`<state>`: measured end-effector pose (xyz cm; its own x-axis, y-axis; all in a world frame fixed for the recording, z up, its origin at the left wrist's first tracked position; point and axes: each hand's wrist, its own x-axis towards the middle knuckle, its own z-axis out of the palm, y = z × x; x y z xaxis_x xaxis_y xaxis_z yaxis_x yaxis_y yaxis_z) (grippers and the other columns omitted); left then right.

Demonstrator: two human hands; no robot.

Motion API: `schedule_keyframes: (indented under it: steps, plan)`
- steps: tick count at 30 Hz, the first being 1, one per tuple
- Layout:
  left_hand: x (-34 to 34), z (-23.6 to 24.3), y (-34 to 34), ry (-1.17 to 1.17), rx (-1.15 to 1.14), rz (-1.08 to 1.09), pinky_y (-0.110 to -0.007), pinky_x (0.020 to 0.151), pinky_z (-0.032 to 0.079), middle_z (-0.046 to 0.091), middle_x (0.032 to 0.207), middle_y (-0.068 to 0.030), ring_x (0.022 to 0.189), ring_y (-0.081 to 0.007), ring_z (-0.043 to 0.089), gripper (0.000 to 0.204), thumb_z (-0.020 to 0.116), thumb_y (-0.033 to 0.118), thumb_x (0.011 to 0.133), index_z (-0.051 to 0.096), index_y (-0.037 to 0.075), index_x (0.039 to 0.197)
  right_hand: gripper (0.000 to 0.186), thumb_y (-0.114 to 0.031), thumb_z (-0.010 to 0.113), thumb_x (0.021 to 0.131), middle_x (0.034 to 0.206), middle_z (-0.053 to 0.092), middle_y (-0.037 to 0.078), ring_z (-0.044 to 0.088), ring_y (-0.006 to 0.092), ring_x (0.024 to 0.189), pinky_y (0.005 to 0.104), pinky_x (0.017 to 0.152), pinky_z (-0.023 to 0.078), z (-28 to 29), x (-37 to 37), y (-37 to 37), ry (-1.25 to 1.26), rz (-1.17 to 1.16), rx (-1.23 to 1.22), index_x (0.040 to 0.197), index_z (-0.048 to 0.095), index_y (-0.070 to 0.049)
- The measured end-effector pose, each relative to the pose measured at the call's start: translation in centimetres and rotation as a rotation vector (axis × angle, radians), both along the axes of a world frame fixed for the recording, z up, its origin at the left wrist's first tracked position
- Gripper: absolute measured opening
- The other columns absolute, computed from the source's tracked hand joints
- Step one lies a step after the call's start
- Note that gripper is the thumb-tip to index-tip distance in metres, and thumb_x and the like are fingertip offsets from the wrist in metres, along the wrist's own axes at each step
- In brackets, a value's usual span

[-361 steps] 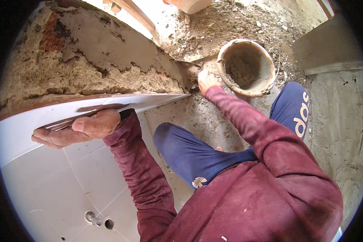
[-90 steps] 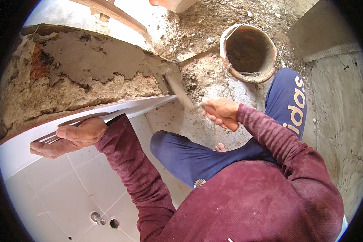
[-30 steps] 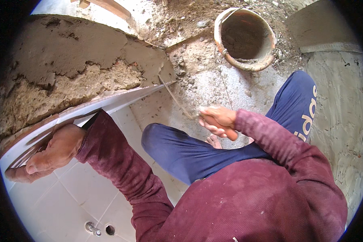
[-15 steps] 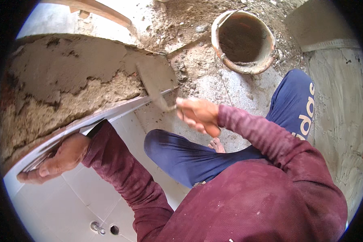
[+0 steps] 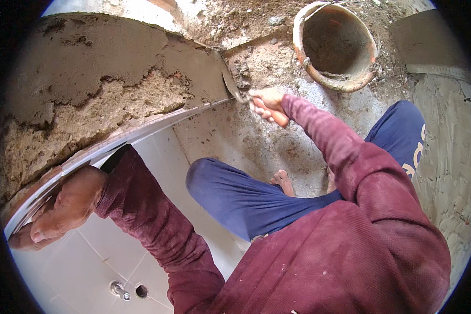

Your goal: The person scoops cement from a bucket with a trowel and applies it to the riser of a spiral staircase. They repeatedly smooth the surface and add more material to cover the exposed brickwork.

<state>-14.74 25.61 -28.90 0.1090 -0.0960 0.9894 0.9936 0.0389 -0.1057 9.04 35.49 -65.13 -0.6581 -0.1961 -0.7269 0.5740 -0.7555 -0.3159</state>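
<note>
My right hand [image 5: 268, 100] is closed round the orange-brown handle of a trowel [image 5: 229, 83]. Its metal blade stands edge-on at the right end of a ledge of wet grey mortar [image 5: 123, 55], close to the corner there. Along the ledge's near side, a strip of rough, uncoated mortar [image 5: 120, 99] shows below the smoother layer. My left hand [image 5: 70, 201] rests against the white tile edge at the lower left, with its fingers stretched along it. Part of those fingers is hidden by the hand itself.
A mortar-crusted bucket [image 5: 332, 83] stands at the upper right, with some mortar inside. White wall tiles [image 5: 91, 256] at the lower left carry a metal pipe fitting [image 5: 119, 290] beside a round hole [image 5: 141, 291]. My bent knees [image 5: 214, 193] and bare foot [image 5: 282, 182] are over the dusty floor.
My right hand has moved the trowel up and right, from the mortar's face to its right end, and the blade has turned edge-on. My left hand stays against the tile edge.
</note>
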Motion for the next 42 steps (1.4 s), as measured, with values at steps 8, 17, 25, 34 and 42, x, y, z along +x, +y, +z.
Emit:
schedule_keyframes:
  steps: [8, 17, 25, 34, 42]
  plan:
    - [2.5, 0.3, 2.0, -0.071, 0.012, -0.204, -0.043, 0.091, 0.046, 0.046, 0.122, -0.02, 0.11, -0.0295, 0.051, 0.06, 0.049, 0.042, 0.089, 0.042, -0.001, 0.13, 0.052, -0.052, 0.028, 0.097, 0.05, 0.04, 0.0, 0.041, 0.0135, 0.037, 0.0313, 0.032, 0.039, 6.5, 7.4, -8.2, 0.016, 0.016, 0.022, 0.084, 0.05, -0.007]
    - [2.1, 0.6, 2.4, 0.054, -0.051, -0.09, -0.044, 0.098, 0.046, 0.039, 0.133, -0.0274, 0.124, -0.033, 0.046, 0.06, 0.039, 0.035, 0.095, 0.03, -0.007, 0.136, 0.05, -0.049, 0.025, 0.1, 0.053, 0.043, -0.001, 0.039, 0.0119, 0.038, 0.0304, 0.032, 0.038, 6.4, 7.4, -5.0, 0.018, 0.088, -0.213, 0.087, 0.052, -0.008]
    - [-1.5, -4.1, -2.1, 0.213, -0.049, 0.355, -0.039, 0.091, 0.048, 0.052, 0.12, -0.0259, 0.108, -0.0331, 0.053, 0.045, 0.028, 0.024, 0.102, 0.038, -0.01, 0.13, 0.046, -0.044, 0.034, 0.1, 0.053, 0.045, 0.0, 0.043, 0.0086, 0.036, 0.025, 0.029, 0.038, 8.1, 9.6, 0.5, 0.145, 0.203, -0.282, 0.086, 0.054, -0.005]
    - [3.6, 0.4, 0.8, 0.134, -0.075, 0.359, -0.05, 0.11, 0.023, 0.028, 0.144, -0.0243, 0.137, -0.0306, 0.02, 0.06, 0.021, 0.04, 0.099, 0.034, -0.004, 0.138, 0.043, -0.042, 0.034, 0.1, 0.054, 0.046, -0.001, 0.041, 0.008, 0.037, 0.0246, 0.031, 0.039, 11.7, 11.7, 3.6, 0.219, 0.329, -0.174, 0.093, 0.054, -0.006]
    - [4.7, -0.4, 0.8, -0.025, -0.12, 0.288, -0.05, 0.113, 0.02, 0.022, 0.147, -0.0233, 0.14, -0.0318, 0.017, 0.065, 0.015, 0.044, 0.1, 0.027, -0.003, 0.143, 0.037, -0.037, 0.038, 0.099, 0.053, 0.047, -0.002, 0.043, 0.0073, 0.037, 0.0239, 0.03, 0.038, 13.0, 12.7, 4.8, 0.157, 0.276, -0.128, 0.089, 0.053, -0.004]
